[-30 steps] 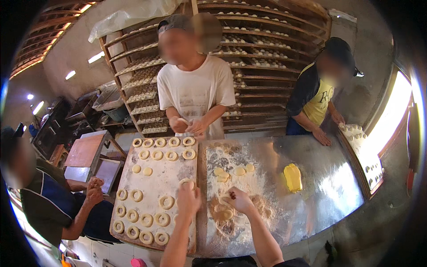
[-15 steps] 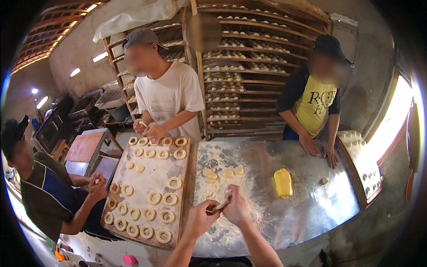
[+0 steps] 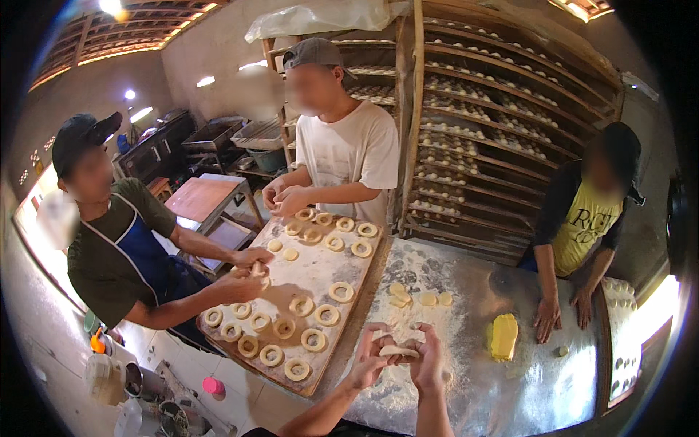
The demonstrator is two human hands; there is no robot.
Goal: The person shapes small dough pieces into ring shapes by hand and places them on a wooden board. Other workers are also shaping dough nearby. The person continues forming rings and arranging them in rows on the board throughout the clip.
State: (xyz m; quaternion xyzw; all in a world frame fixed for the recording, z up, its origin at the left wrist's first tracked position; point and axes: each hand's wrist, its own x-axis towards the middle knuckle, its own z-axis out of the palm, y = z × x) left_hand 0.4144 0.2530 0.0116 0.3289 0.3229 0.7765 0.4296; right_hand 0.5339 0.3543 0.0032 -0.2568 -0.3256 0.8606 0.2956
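Observation:
My left hand (image 3: 370, 360) and my right hand (image 3: 424, 364) grip a pale piece of dough (image 3: 399, 351) between them, fingers curled at its two ends, above a flour-dusted part of the metal table (image 3: 550, 382). Left of them lies a wooden board (image 3: 324, 269) with several dough rings (image 3: 313, 339) and small dough discs (image 3: 290, 253). Several flattened dough pieces (image 3: 429, 298) lie on the flour just beyond my hands, and a yellow block of soft fat (image 3: 504, 336) is to their right.
A worker in an apron (image 3: 116, 255) at left and one in white (image 3: 349, 153) across handle dough. A worker in yellow (image 3: 582, 233) has hands on the table at right, beside a tray (image 3: 615, 284). Behind are dough-laden racks (image 3: 480, 131); at lower left, containers (image 3: 142, 379).
My left hand has moved from the board to join my right over the flour, both gripping the dough. The view has swung leftward. The worker in yellow has both hands on the table.

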